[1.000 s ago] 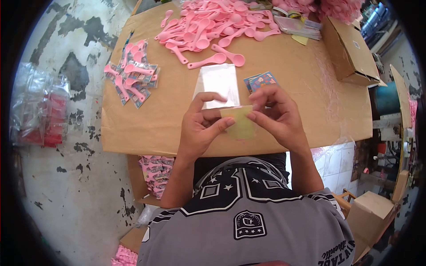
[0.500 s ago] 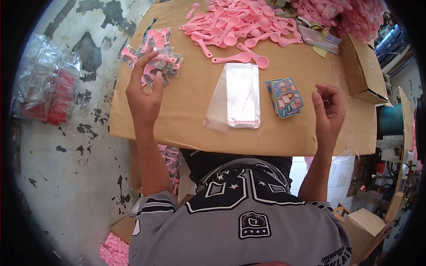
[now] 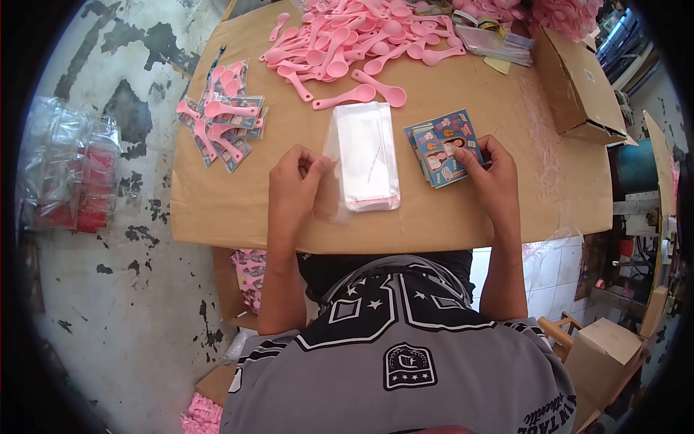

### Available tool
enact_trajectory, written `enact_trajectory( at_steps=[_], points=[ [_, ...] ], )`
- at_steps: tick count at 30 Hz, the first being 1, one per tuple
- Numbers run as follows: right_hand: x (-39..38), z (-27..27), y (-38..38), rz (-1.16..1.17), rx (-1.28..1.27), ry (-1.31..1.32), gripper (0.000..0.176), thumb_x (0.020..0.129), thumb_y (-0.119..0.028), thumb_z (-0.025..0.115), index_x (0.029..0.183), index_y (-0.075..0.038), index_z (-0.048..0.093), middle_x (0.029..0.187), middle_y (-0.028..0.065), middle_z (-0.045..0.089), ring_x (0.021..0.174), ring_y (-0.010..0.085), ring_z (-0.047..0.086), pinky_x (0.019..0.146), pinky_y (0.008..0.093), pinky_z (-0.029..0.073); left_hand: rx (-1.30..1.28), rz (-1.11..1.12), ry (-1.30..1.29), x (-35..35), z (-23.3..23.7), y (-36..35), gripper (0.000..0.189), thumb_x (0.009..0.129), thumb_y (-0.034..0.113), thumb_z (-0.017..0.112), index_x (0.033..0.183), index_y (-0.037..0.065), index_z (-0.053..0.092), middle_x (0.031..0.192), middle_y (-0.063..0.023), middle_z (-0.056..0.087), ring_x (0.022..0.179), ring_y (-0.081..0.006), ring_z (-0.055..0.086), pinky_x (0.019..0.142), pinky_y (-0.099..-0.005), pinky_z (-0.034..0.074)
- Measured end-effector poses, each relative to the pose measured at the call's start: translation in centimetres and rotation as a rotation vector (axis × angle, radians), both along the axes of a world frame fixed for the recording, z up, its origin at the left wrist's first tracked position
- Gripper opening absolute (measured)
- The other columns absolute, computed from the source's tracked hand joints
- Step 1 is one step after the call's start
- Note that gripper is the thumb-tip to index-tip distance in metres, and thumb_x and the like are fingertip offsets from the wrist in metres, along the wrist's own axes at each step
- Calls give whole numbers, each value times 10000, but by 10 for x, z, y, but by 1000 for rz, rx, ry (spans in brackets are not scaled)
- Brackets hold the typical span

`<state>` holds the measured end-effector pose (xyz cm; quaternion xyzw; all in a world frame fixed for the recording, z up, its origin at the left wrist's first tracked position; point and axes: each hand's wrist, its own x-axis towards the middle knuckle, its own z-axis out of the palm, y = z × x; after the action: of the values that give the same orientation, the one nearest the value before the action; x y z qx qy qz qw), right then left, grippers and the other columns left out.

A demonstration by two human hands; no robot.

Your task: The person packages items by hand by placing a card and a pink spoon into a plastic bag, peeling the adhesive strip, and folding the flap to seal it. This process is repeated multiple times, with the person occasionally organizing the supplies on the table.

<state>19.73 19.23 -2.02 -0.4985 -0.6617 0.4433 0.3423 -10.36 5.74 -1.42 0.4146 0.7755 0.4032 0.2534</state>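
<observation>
My left hand [image 3: 293,184] is closed in a pinch at the left edge of a loose clear plastic bag [image 3: 330,192]. This bag lies partly under a neat stack of clear plastic bags [image 3: 370,163] on the table. To the right, my right hand [image 3: 497,181] has its thumb on a printed blue card [image 3: 454,130] at the top of a small pile, fingers curled at the card's right edge. Left of the bags lie several packed pink spoons with cards [image 3: 228,112]. Beyond the bags spreads a large heap of loose pink measuring spoons [image 3: 354,43].
An open cardboard box [image 3: 578,90] stands on the table's right side. Tape rolls and a packet of clear bags [image 3: 499,43] are near the back right. Plastic packs [image 3: 72,163] lie at far left. A carton [image 3: 603,354] stands at lower right.
My left hand has come from the packed spoons to the loose bag's edge and pinched it. My right hand has moved left onto the card pile and taken hold of a card. The view has shifted slightly.
</observation>
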Motion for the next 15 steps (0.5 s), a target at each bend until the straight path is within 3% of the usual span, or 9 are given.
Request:
enact_trajectory(
  at_steps=[2,8,11,15],
  points=[
    [1,1,0,-12,1,28,258,981,-221,763,1004,21,677,819,20,677,724,59,565,642,256,464,103,58,-83,3,1,-1,361,916,269,811,980,-34,625,839,-59,557,768,-161,535,683,-316,469],
    [0,3,-3,-45,-15,162,252,1030,-213,695,1075,35,703,832,10,685,740,47,577,640,246,469,89,-70,550,5,-17,-5,348,937,274,792,965,-34,632,844,-62,551,780,-165,547,686,-322,468],
    [2,-3,-1,-39,-15,153,262,1037,-226,687,1076,33,704,836,5,686,743,46,578,647,243,471,67,-72,442,2,-18,-4,312,941,258,780,950,-28,656,834,-85,588,758,-207,565,697,-353,484],
    [4,-4,-4,-35,11,139,272,1039,-237,685,1080,31,706,834,8,685,745,45,571,660,235,466,53,38,-72,0,-2,-10,254,957,207,763,944,-39,701,757,-22,626,681,-112,547,612,-283,455]
  ],
)
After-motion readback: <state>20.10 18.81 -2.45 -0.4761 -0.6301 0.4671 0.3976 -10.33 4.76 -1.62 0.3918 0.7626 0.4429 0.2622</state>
